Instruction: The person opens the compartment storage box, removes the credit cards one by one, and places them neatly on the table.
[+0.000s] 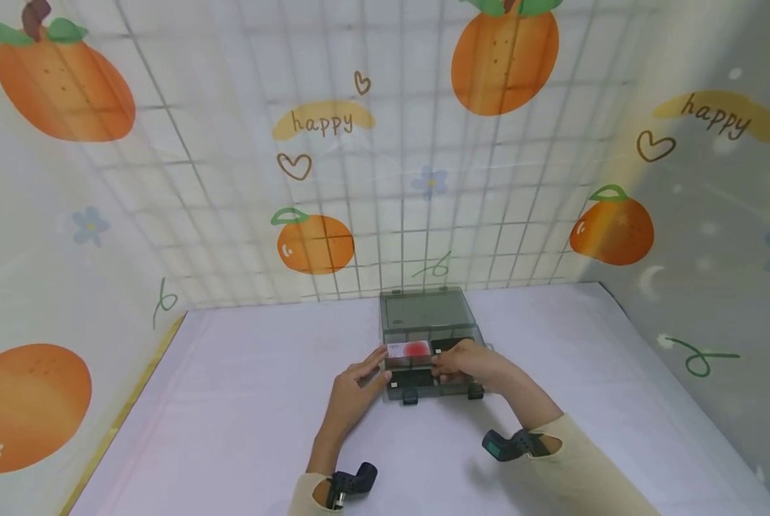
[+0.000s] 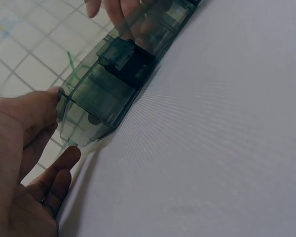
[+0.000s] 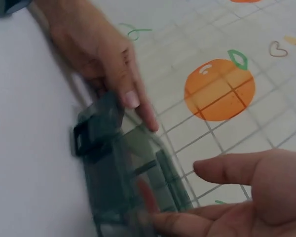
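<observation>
A translucent grey-green plastic compartment box [image 1: 429,313] lies on the table with its lid raised at the back. My left hand [image 1: 353,398] is at the box's left side, its thumb at the front left corner and its fingers along the edge. My right hand [image 1: 465,360] reaches over the right compartments with its fingertips down inside; the thumb [image 3: 222,169] stands apart from the fingers. A small white pack with a red round mark [image 1: 408,350] fills the back left compartment. Dark rectangular pieces sit at front left [image 1: 412,379] and back right [image 1: 448,345], the latter partly behind my right hand.
Two dark latches [image 1: 410,396] stick out from the box's front edge. The white table [image 1: 249,401] meets a printed cloth wall [image 1: 320,193] over a wire grid behind the box. Cloth also hangs on both sides. A dark camera sits on each wrist.
</observation>
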`<state>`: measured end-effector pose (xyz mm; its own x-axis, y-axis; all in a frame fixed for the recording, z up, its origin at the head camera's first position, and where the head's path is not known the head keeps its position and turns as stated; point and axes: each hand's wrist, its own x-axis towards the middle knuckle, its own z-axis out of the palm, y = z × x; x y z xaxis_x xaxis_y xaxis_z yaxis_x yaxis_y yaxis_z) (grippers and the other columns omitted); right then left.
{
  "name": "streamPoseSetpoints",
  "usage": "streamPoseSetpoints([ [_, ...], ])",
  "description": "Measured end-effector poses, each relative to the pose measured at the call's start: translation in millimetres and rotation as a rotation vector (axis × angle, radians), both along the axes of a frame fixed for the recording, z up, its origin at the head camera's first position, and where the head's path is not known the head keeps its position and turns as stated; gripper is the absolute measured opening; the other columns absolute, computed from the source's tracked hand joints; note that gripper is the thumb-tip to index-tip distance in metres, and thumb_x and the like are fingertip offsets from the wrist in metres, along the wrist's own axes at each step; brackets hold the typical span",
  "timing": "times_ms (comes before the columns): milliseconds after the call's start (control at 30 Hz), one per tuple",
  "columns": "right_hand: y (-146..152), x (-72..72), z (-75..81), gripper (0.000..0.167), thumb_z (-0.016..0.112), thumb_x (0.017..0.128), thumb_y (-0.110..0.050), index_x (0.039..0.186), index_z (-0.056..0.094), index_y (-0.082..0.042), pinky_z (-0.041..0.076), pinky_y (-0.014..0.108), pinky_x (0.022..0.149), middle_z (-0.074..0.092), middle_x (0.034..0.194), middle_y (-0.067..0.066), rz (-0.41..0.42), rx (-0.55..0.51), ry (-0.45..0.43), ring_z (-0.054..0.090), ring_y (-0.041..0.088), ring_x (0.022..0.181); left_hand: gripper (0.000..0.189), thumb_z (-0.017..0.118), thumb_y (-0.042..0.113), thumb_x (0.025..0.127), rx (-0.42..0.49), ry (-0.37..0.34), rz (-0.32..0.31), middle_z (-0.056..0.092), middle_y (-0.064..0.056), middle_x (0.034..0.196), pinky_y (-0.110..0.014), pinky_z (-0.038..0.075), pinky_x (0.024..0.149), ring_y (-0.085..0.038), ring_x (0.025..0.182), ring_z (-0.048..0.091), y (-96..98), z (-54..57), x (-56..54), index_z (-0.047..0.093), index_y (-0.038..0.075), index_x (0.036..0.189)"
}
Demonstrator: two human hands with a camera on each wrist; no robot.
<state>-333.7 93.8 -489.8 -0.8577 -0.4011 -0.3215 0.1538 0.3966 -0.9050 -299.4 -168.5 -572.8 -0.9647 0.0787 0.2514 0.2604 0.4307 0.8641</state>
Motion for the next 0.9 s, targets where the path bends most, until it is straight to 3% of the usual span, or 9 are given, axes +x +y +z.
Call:
streamPoseSetpoints([
  [133, 0, -0.1, -0.2, 0.036, 0.059, 0.100, -0.021, 0.111, 0.068, 0.012, 0.042, 0.032, 0.073, 0.072, 0.102, 0.021, -0.044, -0.068, -0.112, 0.063, 0.027, 0.090, 0.046, 0.071, 0.039, 0.094, -0.002, -0.034, -0.009, 0.051, 0.025, 0.142, -0.051, 0.037, 0.109, -0.012, 0.122, 0.057, 0.1, -4.2, 2.6, 0.063, 0.027, 0.137],
  [300, -1, -2.4, -0.6, 0.036, 0.058, 0.101, -0.021, 0.107, 0.068, 0.013, 0.041, 0.031, 0.071, 0.071, 0.096, 0.020, -0.010, -0.093, -0.116, 0.061, 0.025, 0.086, 0.045, 0.072, 0.038, 0.093, 0.000, -0.021, 0.006, 0.053, 0.025, 0.140, -0.049, 0.038, 0.108, -0.011, 0.120, 0.057, -0.7, -4.6, 2.2, 0.065, 0.026, 0.136],
  [500, 0, -1.8, -1.4, 0.036, 0.056, 0.102, -0.018, 0.111, 0.067, 0.015, 0.043, 0.032, 0.074, 0.070, 0.106, 0.022, -0.025, -0.114, -0.113, 0.063, 0.026, 0.090, 0.049, 0.071, 0.045, 0.092, -0.009, -0.012, 0.011, 0.053, 0.021, 0.142, -0.049, 0.039, 0.108, -0.011, 0.120, 0.058, -1.6, -3.4, 2.0, 0.064, 0.026, 0.136],
  [633, 1, 3.0, 1.0, 0.034, 0.058, 0.101, -0.018, 0.114, 0.067, 0.012, 0.044, 0.035, 0.077, 0.071, 0.108, 0.020, -0.056, -0.107, -0.081, 0.064, 0.026, 0.092, 0.049, 0.071, 0.044, 0.092, 0.001, -0.024, 0.000, 0.053, 0.021, 0.142, -0.049, 0.038, 0.109, -0.011, 0.121, 0.057, -1.3, -3.2, 0.9, 0.064, 0.025, 0.137],
  [767, 1, 7.0, 1.9, 0.030, 0.060, 0.099, -0.018, 0.112, 0.071, 0.006, 0.046, 0.040, 0.082, 0.073, 0.108, 0.014, -0.099, -0.044, 0.006, 0.064, 0.025, 0.096, 0.048, 0.071, 0.044, 0.093, 0.010, -0.028, -0.005, 0.052, 0.024, 0.141, -0.049, 0.037, 0.110, -0.010, 0.122, 0.056, -1.7, -2.2, -1.2, 0.064, 0.027, 0.137],
  [900, -3, 12.3, -1.3, 0.028, 0.061, 0.100, -0.016, 0.116, 0.072, 0.003, 0.045, 0.052, 0.098, 0.073, 0.113, 0.012, -0.153, 0.033, 0.104, 0.065, 0.027, 0.106, 0.047, 0.071, 0.042, 0.093, 0.000, -0.011, -0.004, 0.053, 0.022, 0.142, -0.050, 0.039, 0.108, -0.012, 0.120, 0.058, -1.3, 0.0, -2.5, 0.063, 0.027, 0.137],
])
